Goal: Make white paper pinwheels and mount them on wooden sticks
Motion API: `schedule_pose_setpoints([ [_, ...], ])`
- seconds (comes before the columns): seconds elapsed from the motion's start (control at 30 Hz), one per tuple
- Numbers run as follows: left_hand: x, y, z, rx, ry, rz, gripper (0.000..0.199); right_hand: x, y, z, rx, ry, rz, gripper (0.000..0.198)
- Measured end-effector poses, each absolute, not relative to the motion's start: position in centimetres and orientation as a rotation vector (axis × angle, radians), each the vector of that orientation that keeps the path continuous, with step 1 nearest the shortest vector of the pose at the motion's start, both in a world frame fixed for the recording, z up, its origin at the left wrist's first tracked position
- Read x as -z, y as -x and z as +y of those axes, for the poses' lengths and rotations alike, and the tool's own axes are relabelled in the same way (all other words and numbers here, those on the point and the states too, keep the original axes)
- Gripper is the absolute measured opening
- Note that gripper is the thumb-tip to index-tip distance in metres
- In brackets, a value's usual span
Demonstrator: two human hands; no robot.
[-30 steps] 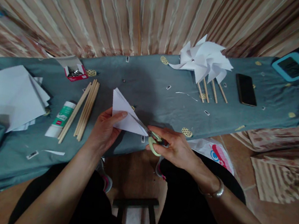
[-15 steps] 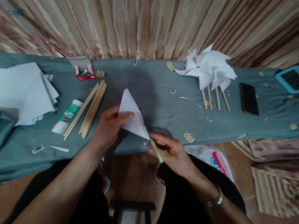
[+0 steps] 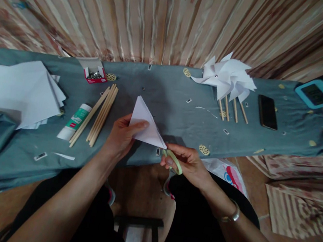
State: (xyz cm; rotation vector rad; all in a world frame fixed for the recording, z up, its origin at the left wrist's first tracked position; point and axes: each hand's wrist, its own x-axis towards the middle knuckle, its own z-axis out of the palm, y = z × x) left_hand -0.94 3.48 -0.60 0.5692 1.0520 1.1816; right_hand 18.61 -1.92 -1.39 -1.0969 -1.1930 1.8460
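Note:
My left hand (image 3: pixel 125 132) pinches a white sheet of paper (image 3: pixel 149 132) folded into a triangle, thumb on top and fingers beneath. The paper is held above the table's front edge, its sharp corner pointing toward my right hand (image 3: pixel 184 160). In that right hand is a pair of scissors (image 3: pixel 177 164) with pale green handles, fingers closed round them. Their blades lie at or behind the paper's right corner and are mostly hidden. Left of the paper lie several wooden sticks (image 3: pixel 102 116) and a green-and-white glue stick (image 3: pixel 75 121).
White paper sheets (image 3: pixel 18 89) lie on the left of the cloth-covered table (image 3: pixel 174 115). A small red box of metal pins (image 3: pixel 95 75) stands open at the back. Paper pinwheels (image 3: pixel 227 78) on sticks, a phone (image 3: pixel 267 112) and a blue-framed digital device (image 3: pixel 317 94) are on the right.
The scissors have turned in my right hand, so their handle loops now show more. The blade seen along the paper's edge is now hidden. The view has shifted slightly.

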Motion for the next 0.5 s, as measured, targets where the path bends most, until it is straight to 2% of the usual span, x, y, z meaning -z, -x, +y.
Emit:
schedule_pose_setpoints([
  [0.2, 0.92, 0.86, 3.31, -1.197, -0.614, 1.050, 0.028, 2.22, -18.92, -2.21, -1.747, 1.136, -1.284, 0.044],
  [0.5, 0.76, 0.79, 3.24, -1.191, -0.565, 1.040, 0.029, 2.25, -18.41, -2.56, -1.635, 1.192, -1.305, 0.041],
])
